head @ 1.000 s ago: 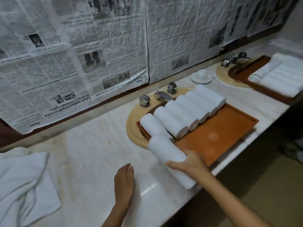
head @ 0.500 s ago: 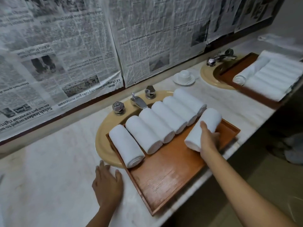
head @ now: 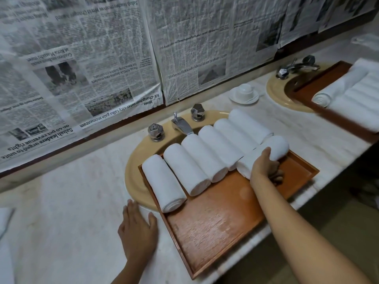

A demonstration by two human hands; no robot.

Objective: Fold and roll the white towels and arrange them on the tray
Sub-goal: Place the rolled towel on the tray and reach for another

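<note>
A wooden tray (head: pixel 215 228) lies across the beige sink (head: pixel 135 177). Several rolled white towels (head: pixel 196 160) lie side by side along its far half. My right hand (head: pixel 265 168) grips one more rolled white towel (head: pixel 276 147), which lies crosswise at the tray's right end, against the ends of the row. My left hand (head: pixel 137 232) rests flat and empty on the marble counter, just left of the tray's near corner.
A tap (head: pixel 181 125) and two knobs stand behind the sink. A white cup on a saucer (head: pixel 244 93) sits further right. A second tray of rolled towels (head: pixel 356 99) covers the right sink. Loose white cloth (head: pixel 5 220) shows at the left edge. Newspaper covers the wall.
My right hand carried the rolled towel from the counter's front edge onto the tray's right end and lowered it against the row. My left hand stayed flat on the counter.
</note>
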